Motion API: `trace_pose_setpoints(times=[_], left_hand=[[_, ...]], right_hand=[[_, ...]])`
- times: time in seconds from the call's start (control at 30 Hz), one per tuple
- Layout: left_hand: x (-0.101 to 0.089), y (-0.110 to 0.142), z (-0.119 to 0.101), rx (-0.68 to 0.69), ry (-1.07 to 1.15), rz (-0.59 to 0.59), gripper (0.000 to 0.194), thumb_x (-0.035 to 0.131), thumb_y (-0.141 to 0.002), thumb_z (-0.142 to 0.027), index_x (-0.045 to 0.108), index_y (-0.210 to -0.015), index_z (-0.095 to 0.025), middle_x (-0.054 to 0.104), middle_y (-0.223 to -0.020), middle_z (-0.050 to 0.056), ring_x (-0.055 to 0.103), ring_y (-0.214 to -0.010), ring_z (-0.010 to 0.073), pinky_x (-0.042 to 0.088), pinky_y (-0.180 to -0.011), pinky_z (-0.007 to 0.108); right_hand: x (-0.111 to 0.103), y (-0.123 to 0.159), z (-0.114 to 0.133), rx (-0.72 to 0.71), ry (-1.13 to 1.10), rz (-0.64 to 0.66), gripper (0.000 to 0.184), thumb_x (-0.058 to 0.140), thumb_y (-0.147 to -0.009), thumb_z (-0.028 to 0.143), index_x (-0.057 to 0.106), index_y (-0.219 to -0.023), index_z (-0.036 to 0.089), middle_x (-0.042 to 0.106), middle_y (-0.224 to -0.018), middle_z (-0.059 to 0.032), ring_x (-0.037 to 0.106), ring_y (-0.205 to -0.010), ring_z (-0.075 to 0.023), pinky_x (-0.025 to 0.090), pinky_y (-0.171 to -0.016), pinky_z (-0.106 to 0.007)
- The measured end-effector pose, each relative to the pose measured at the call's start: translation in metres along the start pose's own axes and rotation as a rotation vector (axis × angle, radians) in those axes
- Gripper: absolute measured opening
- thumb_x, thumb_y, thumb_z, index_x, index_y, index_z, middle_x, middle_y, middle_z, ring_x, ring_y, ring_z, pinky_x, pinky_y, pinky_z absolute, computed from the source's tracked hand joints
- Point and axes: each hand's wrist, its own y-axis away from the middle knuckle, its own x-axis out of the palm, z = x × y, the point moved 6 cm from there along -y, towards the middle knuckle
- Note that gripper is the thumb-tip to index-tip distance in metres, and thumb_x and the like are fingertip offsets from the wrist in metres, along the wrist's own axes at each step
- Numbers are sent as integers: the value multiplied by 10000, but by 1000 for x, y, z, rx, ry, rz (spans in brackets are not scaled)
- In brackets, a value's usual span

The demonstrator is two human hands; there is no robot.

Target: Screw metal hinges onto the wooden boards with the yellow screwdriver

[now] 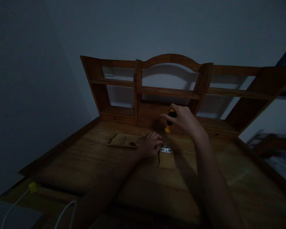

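My right hand [181,116] is closed around the black and yellow handle of a screwdriver [167,128]. Its shaft points down at a shiny metal hinge or bracket [166,149], which lies on the far end of a small wooden block [167,159]. Curled fingers of my left hand [153,144] rest just left of the metal piece and close to the shaft. What these fingers grip is hidden in the dim light. Behind my left hand, a flat wooden board [125,140] with dark marks lies on the desk.
The wooden desk [138,187] carries a shelf unit [169,93] along its back, against the wall. A small metal screw-like piece [93,143] lies to the left. At the front left edge are a yellow item [33,187] and a white cable [14,205].
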Motion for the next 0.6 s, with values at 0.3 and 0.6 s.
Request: trace_pose_setpoints(times=[0.3,0.6], left_hand=[[0,-1,0,-12,18,-6,253,554,-797,-85,705,-958,-208,633,-1067,85,545,-1095,246,433,-1037,436],[0,0,3,-23,42,-10,279,548,-799,-72,655,-1021,-205,635,-1064,68,536,-1092,236,411,-1058,425]], right_hand=[[12,1,-1,55,0,90,285,571,-922,462,518,-1083,233,667,-839,-81,644,-800,-275,426,-676,-341],[7,1,1,26,-56,142,263,582,-841,296,525,-1079,201,669,-1045,-101,623,-941,-253,439,-815,-349]])
